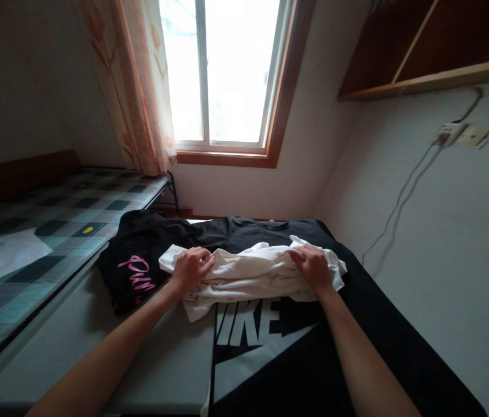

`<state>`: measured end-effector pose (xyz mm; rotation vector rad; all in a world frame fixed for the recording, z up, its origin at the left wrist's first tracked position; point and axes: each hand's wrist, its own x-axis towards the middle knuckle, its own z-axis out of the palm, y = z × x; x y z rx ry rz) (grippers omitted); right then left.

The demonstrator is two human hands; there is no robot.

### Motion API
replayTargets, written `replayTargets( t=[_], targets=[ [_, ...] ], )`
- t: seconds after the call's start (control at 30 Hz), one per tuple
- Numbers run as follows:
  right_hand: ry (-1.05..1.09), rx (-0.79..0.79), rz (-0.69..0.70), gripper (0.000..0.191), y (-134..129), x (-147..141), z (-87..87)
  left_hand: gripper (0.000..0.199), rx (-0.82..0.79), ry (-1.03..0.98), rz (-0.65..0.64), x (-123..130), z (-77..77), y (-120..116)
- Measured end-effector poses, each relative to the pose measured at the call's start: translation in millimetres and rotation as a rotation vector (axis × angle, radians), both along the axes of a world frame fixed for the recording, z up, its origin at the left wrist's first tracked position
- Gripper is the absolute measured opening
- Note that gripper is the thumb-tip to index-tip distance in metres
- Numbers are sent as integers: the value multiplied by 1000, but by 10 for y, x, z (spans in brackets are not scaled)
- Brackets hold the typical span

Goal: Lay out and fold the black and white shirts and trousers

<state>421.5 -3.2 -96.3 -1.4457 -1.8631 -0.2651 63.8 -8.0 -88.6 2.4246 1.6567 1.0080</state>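
A crumpled white garment (257,269), perhaps a shirt, lies bunched in a wide strip before me. My left hand (192,267) is closed on its left part, fingers curled over the upper edge. Near the other end, my right hand (312,266) pinches the cloth between thumb and fingers. Beneath the white cloth spreads a black garment with a large white NIKE print (248,324), partly covered by it. To the left sits a folded black garment with pink lettering (140,272), close to my left hand.
All this rests on a pale table (161,359). A bed with a checked cover (74,205) and a paper sheet (5,258) stand at the left. Behind are a curtain (133,87) and window (235,75). On the right wall a cord (400,197) hangs from a socket (450,134).
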Motion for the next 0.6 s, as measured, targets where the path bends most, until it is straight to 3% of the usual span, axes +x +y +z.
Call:
replayTargets(
  t=[0.17,0.3,0.47,0.6],
  targets=[
    [30,-18,8,50,27,7,-26,32,47,63,-92,1,-19,8],
    [163,-49,51,33,61,-25,-63,28,58,27,-196,-4,-88,21],
    [340,-97,36,19,39,-99,-62,28,4,-10,-130,-14,-132,13],
    [380,-70,39,13,19,-122,-40,26,-61,-73,-167,7,-74,6]
  ],
)
